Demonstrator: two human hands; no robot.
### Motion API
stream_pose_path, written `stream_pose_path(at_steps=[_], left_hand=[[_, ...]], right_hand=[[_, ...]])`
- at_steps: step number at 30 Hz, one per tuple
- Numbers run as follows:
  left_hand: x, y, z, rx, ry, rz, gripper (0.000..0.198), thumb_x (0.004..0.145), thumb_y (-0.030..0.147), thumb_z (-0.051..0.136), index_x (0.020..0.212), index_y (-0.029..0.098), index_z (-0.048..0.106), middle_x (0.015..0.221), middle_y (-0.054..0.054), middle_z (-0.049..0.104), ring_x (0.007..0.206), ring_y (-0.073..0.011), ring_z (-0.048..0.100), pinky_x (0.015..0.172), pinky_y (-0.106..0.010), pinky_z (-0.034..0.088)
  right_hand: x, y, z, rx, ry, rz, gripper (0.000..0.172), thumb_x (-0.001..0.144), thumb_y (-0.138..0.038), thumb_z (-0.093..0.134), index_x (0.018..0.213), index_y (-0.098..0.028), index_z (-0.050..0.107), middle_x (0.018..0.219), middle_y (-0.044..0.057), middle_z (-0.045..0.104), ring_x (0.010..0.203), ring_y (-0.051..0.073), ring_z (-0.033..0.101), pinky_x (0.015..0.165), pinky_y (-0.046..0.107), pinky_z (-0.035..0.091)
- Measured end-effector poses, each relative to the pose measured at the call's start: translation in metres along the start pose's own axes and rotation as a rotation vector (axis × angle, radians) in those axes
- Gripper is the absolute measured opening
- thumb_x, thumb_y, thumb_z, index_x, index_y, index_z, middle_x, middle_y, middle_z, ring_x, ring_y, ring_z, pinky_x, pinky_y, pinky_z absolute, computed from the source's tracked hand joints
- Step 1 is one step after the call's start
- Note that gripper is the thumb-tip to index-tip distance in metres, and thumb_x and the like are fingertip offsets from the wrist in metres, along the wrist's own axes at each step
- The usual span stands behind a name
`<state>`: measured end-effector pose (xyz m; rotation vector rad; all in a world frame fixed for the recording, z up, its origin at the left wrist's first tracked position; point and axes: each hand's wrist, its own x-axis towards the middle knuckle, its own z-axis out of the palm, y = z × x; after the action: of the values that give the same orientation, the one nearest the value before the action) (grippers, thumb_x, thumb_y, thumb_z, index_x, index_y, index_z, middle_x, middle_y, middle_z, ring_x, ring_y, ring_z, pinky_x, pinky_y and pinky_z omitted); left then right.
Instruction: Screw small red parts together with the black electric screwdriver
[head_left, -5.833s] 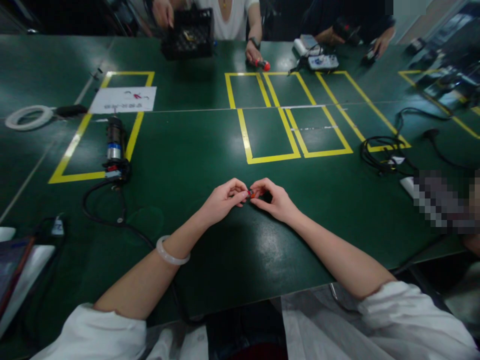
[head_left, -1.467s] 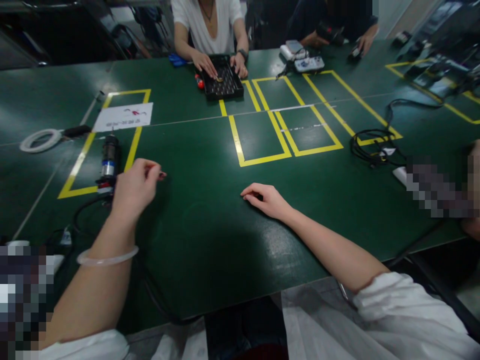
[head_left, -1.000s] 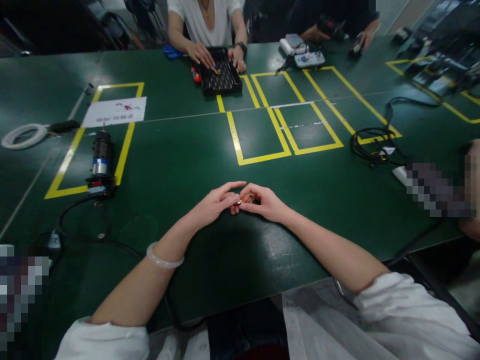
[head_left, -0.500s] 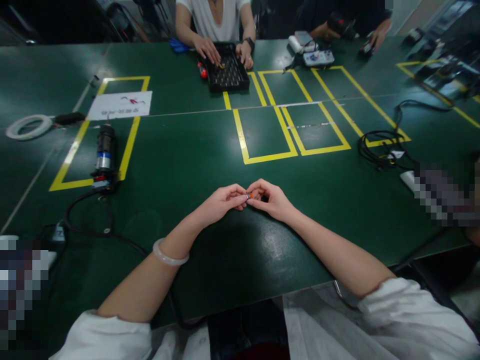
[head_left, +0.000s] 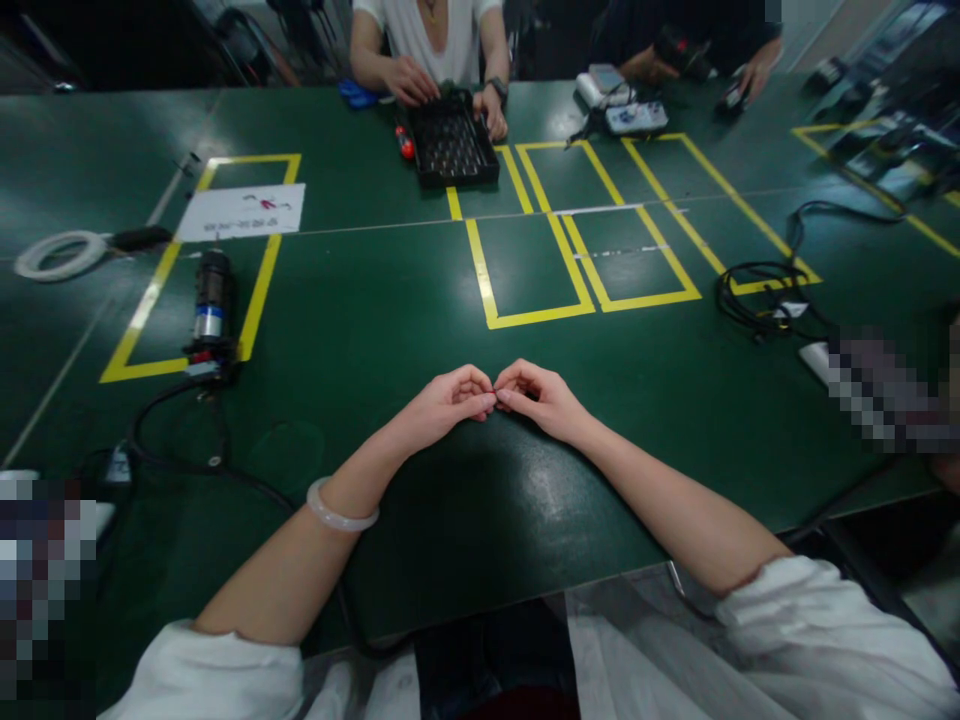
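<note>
My left hand (head_left: 446,405) and my right hand (head_left: 541,400) rest on the green table (head_left: 375,330) in front of me. Their curled fingers meet tip to tip in a pinch. Whatever sits between the fingertips is hidden. A pale bangle (head_left: 337,510) circles my left wrist. Both forearms lie on the table, with white sleeves at the near edge.
A black and blue cylindrical motor (head_left: 211,305) with a black cable (head_left: 187,450) lies at the left inside yellow tape. A white sheet (head_left: 242,210) and white ring (head_left: 49,255) are farther left. Across the table a person handles a black tray (head_left: 452,150). Coiled cables (head_left: 754,300) lie right.
My left hand came back from near the motor to meet my right hand. A small orange piece showed between the fingertips half a second ago; now the fingers cover it.
</note>
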<state>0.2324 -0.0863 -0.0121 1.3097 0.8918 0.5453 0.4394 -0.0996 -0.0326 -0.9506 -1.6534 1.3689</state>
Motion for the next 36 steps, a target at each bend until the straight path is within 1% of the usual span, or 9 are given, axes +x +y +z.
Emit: stream_pose_path(at_steps=[4,13,16,20,24,28,32,34,36], left_hand=[[0.0,0.001,0.001,0.001,0.033,-0.01,0.032,0.085,0.041,0.068,0.096,0.013,0.057,0.085,-0.002,0.061,0.08,-0.0134,0.062,0.077,-0.029,0.052],[0.0,-0.001,0.001,0.029,0.05,0.021,0.032,0.081,0.036,0.072,0.097,0.015,0.055,0.084,-0.001,0.06,0.078,-0.0124,0.061,0.072,-0.028,0.055],[-0.001,-0.001,0.002,0.128,0.092,0.076,0.03,0.082,0.037,0.072,0.095,0.015,0.055,0.085,-0.002,0.06,0.078,-0.0132,0.061,0.069,-0.027,0.054],[-0.003,0.002,0.003,0.292,0.155,0.14,0.028,0.083,0.038,0.07,0.093,0.015,0.058,0.091,-0.004,0.06,0.084,-0.015,0.061,0.064,-0.024,0.05],[-0.004,0.007,-0.002,0.381,0.191,0.146,0.03,0.086,0.043,0.064,0.1,0.016,0.06,0.093,-0.005,0.062,0.087,-0.0165,0.062,0.069,-0.026,0.051],[-0.006,0.013,-0.018,0.431,0.257,0.119,0.036,0.09,0.045,0.058,0.11,0.016,0.06,0.1,-0.008,0.065,0.092,-0.019,0.063,0.08,-0.032,0.052],[-0.018,0.021,-0.046,0.556,0.312,0.083,0.04,0.09,0.048,0.055,0.115,0.017,0.061,0.111,-0.01,0.066,0.102,-0.0226,0.063,0.091,-0.038,0.051],[-0.03,0.022,-0.067,0.725,0.367,0.061,0.044,0.091,0.051,0.053,0.12,0.018,0.06,0.119,-0.011,0.064,0.108,-0.0246,0.062,0.094,-0.04,0.05],[-0.046,0.02,-0.095,0.987,0.468,0.025,0.05,0.092,0.051,0.05,0.128,0.017,0.058,0.13,-0.014,0.058,0.119,-0.0289,0.056,0.1,-0.044,0.046]], right_hand=[[0.0,-0.001,0.0,-0.042,-0.005,-0.027,0.022,0.09,-0.04,0.066,0.094,-0.019,0.061,0.08,0.0,0.066,0.069,0.012,0.059,0.066,0.026,0.049],[0.001,-0.003,-0.002,-0.149,0.029,-0.072,0.014,0.087,-0.03,0.067,0.094,-0.018,0.064,0.083,0.0,0.067,0.075,0.013,0.062,0.072,0.027,0.051],[0.002,-0.003,-0.002,-0.159,0.033,-0.063,0.017,0.086,-0.028,0.069,0.098,-0.018,0.065,0.089,0.002,0.07,0.079,0.014,0.064,0.077,0.029,0.053],[0.002,-0.001,-0.003,-0.185,0.032,-0.044,0.015,0.085,-0.027,0.069,0.097,-0.018,0.067,0.09,0.002,0.071,0.08,0.014,0.066,0.079,0.029,0.053],[0.002,0.0,-0.003,-0.201,0.03,-0.038,0.015,0.085,-0.026,0.07,0.098,-0.018,0.067,0.088,0.002,0.071,0.079,0.014,0.065,0.078,0.028,0.052],[0.002,0.0,-0.004,-0.213,0.025,-0.026,0.017,0.084,-0.025,0.07,0.099,-0.018,0.067,0.088,0.002,0.071,0.078,0.014,0.065,0.076,0.028,0.052],[0.002,-0.001,-0.004,-0.223,0.028,-0.034,0.015,0.084,-0.024,0.07,0.098,-0.017,0.067,0.086,0.002,0.071,0.077,0.014,0.065,0.076,0.028,0.051],[0.002,-0.001,-0.004,-0.226,0.028,-0.037,0.015,0.084,-0.024,0.07,0.097,-0.018,0.067,0.087,0.002,0.071,0.078,0.014,0.065,0.076,0.028,0.051],[0.002,0.0,-0.004,-0.225,0.027,-0.037,0.015,0.084,-0.024,0.07,0.097,-0.018,0.067,0.088,0.002,0.071,0.078,0.014,0.065,0.077,0.028,0.051]])
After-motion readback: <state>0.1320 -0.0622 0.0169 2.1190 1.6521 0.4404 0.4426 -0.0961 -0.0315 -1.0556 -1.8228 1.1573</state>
